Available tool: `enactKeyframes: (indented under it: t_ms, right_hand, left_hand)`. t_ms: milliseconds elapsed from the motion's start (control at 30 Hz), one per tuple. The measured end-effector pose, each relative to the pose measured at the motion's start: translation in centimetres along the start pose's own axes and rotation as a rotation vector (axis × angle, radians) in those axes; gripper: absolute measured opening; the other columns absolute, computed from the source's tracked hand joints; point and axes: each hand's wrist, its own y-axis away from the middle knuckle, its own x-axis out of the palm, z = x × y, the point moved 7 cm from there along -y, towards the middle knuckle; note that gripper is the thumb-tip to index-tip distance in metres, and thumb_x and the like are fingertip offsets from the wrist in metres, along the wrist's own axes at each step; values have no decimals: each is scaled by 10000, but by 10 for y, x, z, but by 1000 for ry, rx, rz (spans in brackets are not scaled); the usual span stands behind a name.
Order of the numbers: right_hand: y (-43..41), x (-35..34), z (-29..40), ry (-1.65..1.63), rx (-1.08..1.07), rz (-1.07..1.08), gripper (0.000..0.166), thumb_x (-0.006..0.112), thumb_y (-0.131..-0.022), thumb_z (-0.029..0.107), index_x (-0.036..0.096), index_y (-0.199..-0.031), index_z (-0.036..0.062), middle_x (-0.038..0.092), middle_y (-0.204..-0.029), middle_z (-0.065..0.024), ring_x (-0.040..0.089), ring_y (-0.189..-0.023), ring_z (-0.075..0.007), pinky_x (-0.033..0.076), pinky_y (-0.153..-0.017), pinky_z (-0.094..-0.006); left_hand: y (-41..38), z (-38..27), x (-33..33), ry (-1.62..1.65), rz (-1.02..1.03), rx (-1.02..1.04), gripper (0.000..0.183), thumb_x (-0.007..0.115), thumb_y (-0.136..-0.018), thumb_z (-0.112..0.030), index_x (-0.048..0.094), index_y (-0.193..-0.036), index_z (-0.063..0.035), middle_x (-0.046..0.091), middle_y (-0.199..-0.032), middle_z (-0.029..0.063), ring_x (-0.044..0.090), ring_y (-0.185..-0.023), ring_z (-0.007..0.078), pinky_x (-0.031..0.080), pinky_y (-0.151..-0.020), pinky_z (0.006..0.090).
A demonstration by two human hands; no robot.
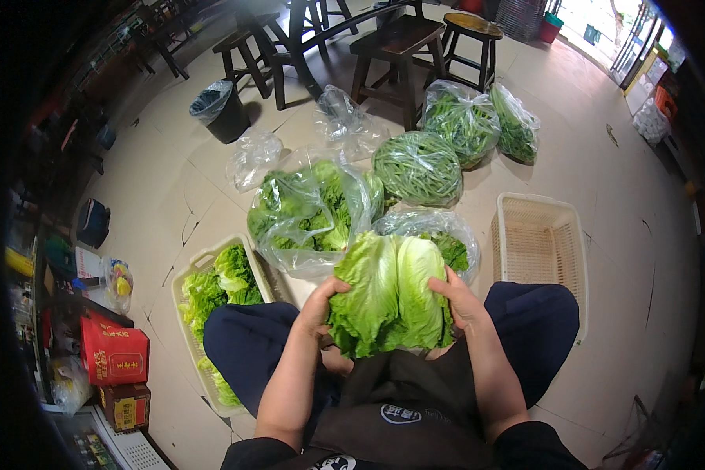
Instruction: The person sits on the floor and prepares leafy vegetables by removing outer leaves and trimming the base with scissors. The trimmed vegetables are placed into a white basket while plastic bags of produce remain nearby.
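Leafy green lettuce heads [367, 294] are held side by side in front of my lap, stems towards me hidden from view. My left hand [324, 304] grips their left side, and my right hand [455, 296] grips the right side with the thumb on the leaves. Just beyond them lies an open clear plastic bag [388, 222] with some leaves in it. Further left stands a large clear bag of leafy lettuce [305, 211]. A cream plastic basket [182, 329] beside my left knee holds more lettuce. By my right knee is another cream plastic basket [540, 235], with no vegetables visible inside.
A bag of green beans [417, 167] and bags of leafy greens [461, 120] [516, 126] lie beyond. Crumpled clear bags [255, 155], a lined black bin [226, 114] and wooden stools [399, 44] stand farther off. A red bag [117, 352] is at left.
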Motion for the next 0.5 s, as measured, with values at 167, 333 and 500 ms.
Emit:
enactKeyframes:
  t_ms: [167, 333, 500]
  right_hand:
    - [7, -6, -10, -528, 154, 94, 638, 703, -845, 302, 431, -1364, 50, 570, -1257, -112, 588, -1089, -233, 495, -918, -389]
    - [8, 16, 1, -419, 15, 165, 581, 691, -852, 353, 495, -1314, 58, 592, -1230, -124, 597, -1078, -247, 494, -923, -396]
    - [12, 34, -8, -441, 160, 145, 567, 608, -909, 371, 449, -1348, 51, 586, -1238, -104, 593, -1080, -222, 490, -918, -378]
  left_hand:
    - [8, -31, -17, -28, -85, 146, 247, 576, -748, -190, 610, -922, -17, 647, -838, 96, 639, -702, 221, 551, -661, 355]
    - [-12, -26, -7, -330, -80, 309, 238, 552, -800, -180, 567, -1003, -57, 583, -858, 57, 598, -729, 178, 517, -649, 304]
    - [-43, 37, 9, -199, 126, 11, 515, 511, -841, -183, 398, -1332, -79, 569, -1107, 90, 610, -885, 199, 514, -791, 330]
